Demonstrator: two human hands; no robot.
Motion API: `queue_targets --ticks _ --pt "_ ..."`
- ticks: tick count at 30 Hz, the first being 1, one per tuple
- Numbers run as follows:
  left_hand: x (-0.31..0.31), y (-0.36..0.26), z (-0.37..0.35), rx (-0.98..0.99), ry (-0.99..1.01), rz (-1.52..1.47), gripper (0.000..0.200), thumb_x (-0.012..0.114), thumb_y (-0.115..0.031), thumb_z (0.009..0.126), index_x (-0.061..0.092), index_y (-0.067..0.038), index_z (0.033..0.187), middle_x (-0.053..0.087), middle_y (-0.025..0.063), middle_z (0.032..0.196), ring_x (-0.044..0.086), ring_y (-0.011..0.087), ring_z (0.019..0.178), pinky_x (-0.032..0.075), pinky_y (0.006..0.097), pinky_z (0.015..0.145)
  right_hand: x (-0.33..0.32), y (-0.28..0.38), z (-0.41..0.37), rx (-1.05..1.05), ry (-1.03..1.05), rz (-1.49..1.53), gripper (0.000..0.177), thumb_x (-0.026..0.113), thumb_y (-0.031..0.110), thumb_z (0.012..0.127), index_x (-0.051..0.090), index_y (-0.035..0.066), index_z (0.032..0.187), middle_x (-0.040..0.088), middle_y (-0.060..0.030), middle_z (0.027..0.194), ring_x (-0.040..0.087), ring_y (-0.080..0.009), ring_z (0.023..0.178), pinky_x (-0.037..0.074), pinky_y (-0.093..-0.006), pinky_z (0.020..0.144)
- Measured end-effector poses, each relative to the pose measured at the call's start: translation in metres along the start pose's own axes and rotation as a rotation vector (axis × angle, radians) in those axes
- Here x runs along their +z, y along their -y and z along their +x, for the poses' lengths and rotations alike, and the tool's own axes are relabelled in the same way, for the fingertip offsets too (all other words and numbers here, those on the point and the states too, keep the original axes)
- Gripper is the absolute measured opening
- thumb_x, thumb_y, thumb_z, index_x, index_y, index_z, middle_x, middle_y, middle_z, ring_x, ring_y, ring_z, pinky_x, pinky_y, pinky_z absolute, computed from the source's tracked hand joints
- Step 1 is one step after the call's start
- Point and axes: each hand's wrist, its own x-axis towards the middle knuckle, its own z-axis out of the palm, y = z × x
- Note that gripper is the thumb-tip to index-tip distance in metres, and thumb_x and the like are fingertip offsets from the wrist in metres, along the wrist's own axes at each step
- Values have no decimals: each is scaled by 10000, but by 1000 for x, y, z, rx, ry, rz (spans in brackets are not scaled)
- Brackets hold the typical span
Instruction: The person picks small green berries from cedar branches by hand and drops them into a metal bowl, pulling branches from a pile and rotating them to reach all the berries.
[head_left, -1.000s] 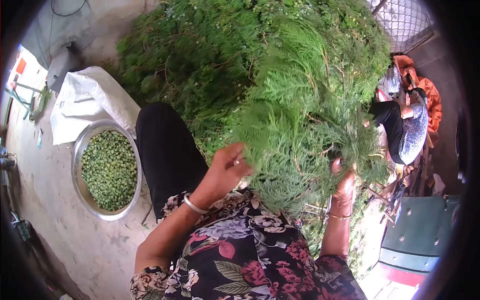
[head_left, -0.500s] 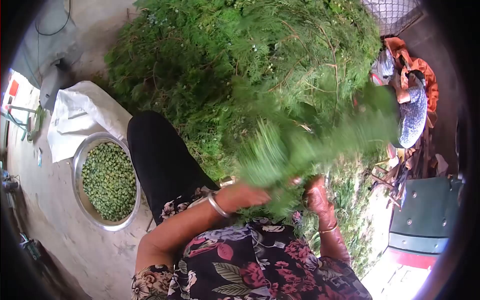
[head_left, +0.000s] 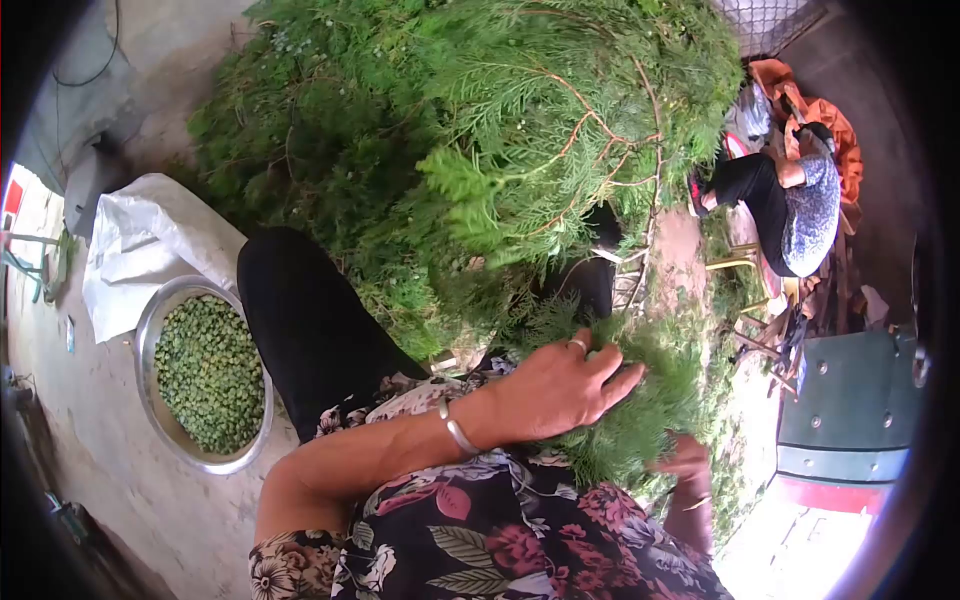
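Note:
My left hand, with a ring and a silver bangle, reaches across in front of my body. Its fingers curl onto a leafy evergreen branch, and the fingertips are partly lost in the greenery. Lower to the right, my right hand is closed at the near end of this branch, blurred and half covered by foliage. Beyond my knees rises a big heap of cut evergreen branches, with brown twigs showing. A metal basin of small green cones stands on the floor left of my leg.
A white sack lies behind the basin. At the right another person sits near an orange cloth. A low wooden stool or frame and a dark green panel stand nearer. Loose greenery litters the floor at right.
The blurred foliage that swept in front of me has come down to the right of my left hand. My left hand moved right onto it; my right hand moved lower and right.

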Motion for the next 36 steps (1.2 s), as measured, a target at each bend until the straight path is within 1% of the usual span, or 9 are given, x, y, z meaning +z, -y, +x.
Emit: queue_targets --ticks 3,7,13,18,21,25,27,28,36 --pt "-2 -12 -2 26 37 27 524 550 -150 784 471 -1 1281 450 154 974 532 397 885 543 319 583 -42 -2 -1 -21 -173 -240 330 615 148 846 582 1 1140 638 -191 970 612 -251 892 513 -316 693" --pt "6 -18 4 4 165 -81 580 542 -118 776 407 12 1324 456 181 1031 508 407 972 506 435 793 -70 82 5 -389 -832 352 203 622 99 824 649 -20 987 677 -124 953 644 -203 843 504 -299 742" --pt "-7 -24 14 75 349 -265 720 573 25 698 304 17 1366 433 229 1176 403 474 1182 406 533 940 -28 159 105 -488 -380 -214 210 578 77 801 636 -36 968 637 -235 959 636 -329 871 514 -350 767" --pt "-23 -9 20 -88 496 -597 780 624 -7 637 283 42 1337 407 253 1219 389 465 1185 371 496 992 47 130 200 -758 -687 -881 262 538 117 797 631 -29 993 545 -292 1117 538 -420 1034 446 -560 848" --pt "-23 -14 23 -159 503 -582 796 638 -18 611 287 59 1321 409 259 1208 401 450 1167 368 473 992 38 133 197 -1001 -947 -1214 391 476 154 821 550 19 1181 477 -236 1259 425 -435 1190 319 -638 959" --pt "-25 -17 20 -205 474 -620 776 628 -4 613 290 70 1308 412 261 1184 434 440 1117 382 476 965 29 141 189 -1008 -618 -971 504 451 169 839 399 95 1335 440 -131 1342 400 -288 1257 300 -559 1055" --pt "-14 -18 17 -204 377 -625 748 606 16 624 298 74 1303 436 254 1127 459 432 1068 388 468 949 31 135 197 -840 -1025 -1847 484 437 180 865 395 73 1335 450 -128 1334 402 -272 1263 312 -506 1070" --pt "-10 -17 16 -207 374 -623 748 606 16 624 298 74 1303 436 254 1127 459 432 1068 388 468 949 34 132 200 -974 -1013 -1611 499 462 156 843 395 111 1336 427 -141 1340 438 -375 1215 457 -559 864" --pt "-1 -16 32 -200 321 -116 469 510 -12 730 396 133 1161 542 232 887 597 390 773 529 421 662 -2 114 201 -974 -1151 -1635 447 500 163 823 458 131 1267 511 -90 1181 518 -271 1065 424 -466 888"
